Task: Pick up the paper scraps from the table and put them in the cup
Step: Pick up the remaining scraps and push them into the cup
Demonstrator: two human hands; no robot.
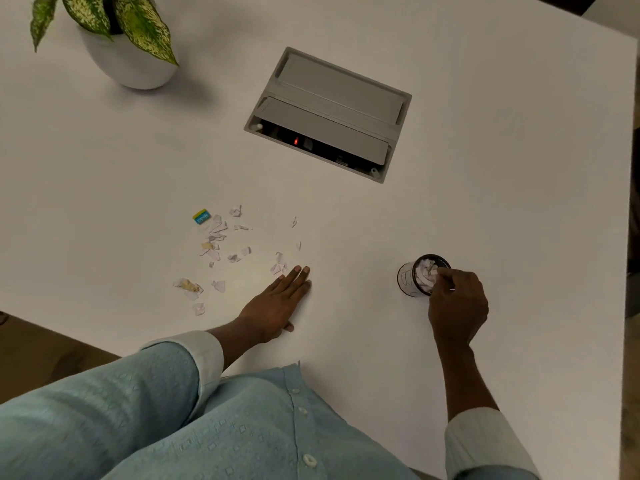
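Observation:
Several white paper scraps (215, 240) lie scattered on the white table (485, 188), left of centre. A small cup (408, 277) with a dark rim stands at the right and holds white scraps. My right hand (457, 304) is at the cup's mouth, its fingertips pinched together over the scraps inside; whether a scrap is between them I cannot tell. My left hand (277, 301) lies flat on the table with fingers extended, its fingertips just right of a few scraps (278, 263).
A yellow and blue label piece (201, 216) lies at the far edge of the scrap pile. A grey cable box (329, 114) is set into the table behind. A potted plant (114, 32) stands at the back left. The table's edge runs along the left front.

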